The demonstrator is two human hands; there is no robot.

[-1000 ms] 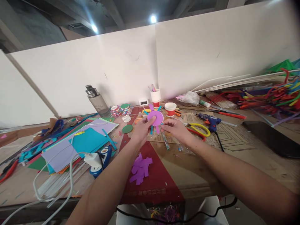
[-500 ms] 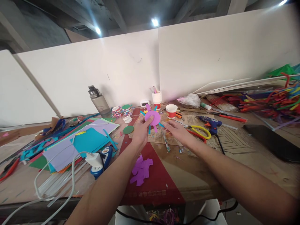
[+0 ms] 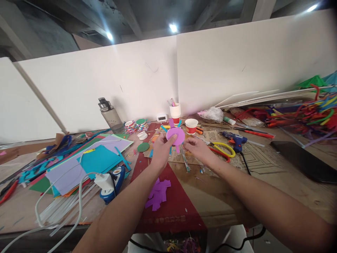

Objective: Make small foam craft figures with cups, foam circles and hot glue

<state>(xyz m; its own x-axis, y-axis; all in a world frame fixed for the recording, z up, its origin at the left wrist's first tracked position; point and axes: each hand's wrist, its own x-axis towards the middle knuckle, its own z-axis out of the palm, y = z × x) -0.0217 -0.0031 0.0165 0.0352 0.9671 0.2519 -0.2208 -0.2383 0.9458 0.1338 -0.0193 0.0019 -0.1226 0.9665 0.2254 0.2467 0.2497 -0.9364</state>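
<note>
Now our left hand (image 3: 161,149) clamps the purple disc (image 3: 179,134); just right of it, our right hand (image 3: 198,147) curls, grip unclear.

Purple disc (image 3: 178,134) — smooth matt paper, bottle (image 3: 111,117) — smooth plastic

Purple disc (image 3: 179,134) with purple strips (image 3: 177,148) at its edge, left hand (image 3: 161,149) pinching its left side, right hand (image 3: 197,147) just right of it, purple scraps (image 3: 159,195) nearer than it, glue gun (image 3: 237,140) well to its right
</note>
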